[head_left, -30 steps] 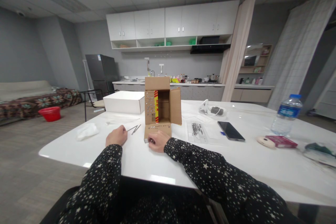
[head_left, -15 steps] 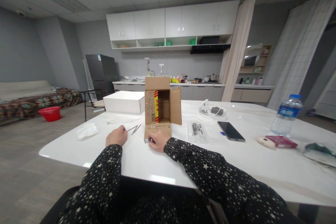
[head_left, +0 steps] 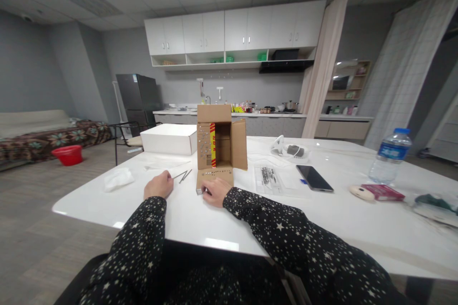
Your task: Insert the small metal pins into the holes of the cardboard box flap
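A brown cardboard box [head_left: 222, 145] stands on its side on the white table [head_left: 322, 219], open toward me, with small metal studs dotting its left and bottom flaps. My right hand [head_left: 213, 191] rests at the bottom flap, fingers pinching a small metal piece [head_left: 199, 191] on the table. My left hand [head_left: 159, 185] lies curled on the table to the left, its fingers closed on the near end of thin metal nails [head_left: 183, 175] that point toward the box.
A white flat box [head_left: 168, 138] lies behind the cardboard one. A clear bag of nails [head_left: 269, 177], a black phone [head_left: 314, 177], a water bottle [head_left: 389, 156], a red packet [head_left: 382, 192] and a crumpled tissue [head_left: 118, 178] also lie on the table. A chair [head_left: 125, 139] stands at the far left edge.
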`<state>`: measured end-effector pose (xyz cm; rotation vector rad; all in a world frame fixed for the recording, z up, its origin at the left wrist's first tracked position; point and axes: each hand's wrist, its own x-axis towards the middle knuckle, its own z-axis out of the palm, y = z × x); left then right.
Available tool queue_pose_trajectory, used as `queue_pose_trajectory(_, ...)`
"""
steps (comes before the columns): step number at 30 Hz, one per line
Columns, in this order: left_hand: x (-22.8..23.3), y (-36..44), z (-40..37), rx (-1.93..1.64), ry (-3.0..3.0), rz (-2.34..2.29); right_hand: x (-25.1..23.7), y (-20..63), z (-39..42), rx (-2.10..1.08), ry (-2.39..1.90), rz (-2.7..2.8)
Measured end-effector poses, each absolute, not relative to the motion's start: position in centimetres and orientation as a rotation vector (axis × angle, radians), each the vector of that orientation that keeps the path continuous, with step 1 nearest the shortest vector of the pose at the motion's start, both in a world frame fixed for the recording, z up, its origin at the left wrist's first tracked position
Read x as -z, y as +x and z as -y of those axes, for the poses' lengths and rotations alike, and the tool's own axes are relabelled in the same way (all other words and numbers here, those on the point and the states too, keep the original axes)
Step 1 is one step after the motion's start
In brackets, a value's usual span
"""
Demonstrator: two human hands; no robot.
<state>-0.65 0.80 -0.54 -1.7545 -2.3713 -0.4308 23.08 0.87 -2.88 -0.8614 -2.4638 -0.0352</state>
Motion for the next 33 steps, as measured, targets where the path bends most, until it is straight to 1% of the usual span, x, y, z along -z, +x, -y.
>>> queue_pose_trajectory(33,0.4,-0.5,-0.7,0.418,-1.747,2.394,1.7,23.1,0.1,0.007,-0.949,2.491)
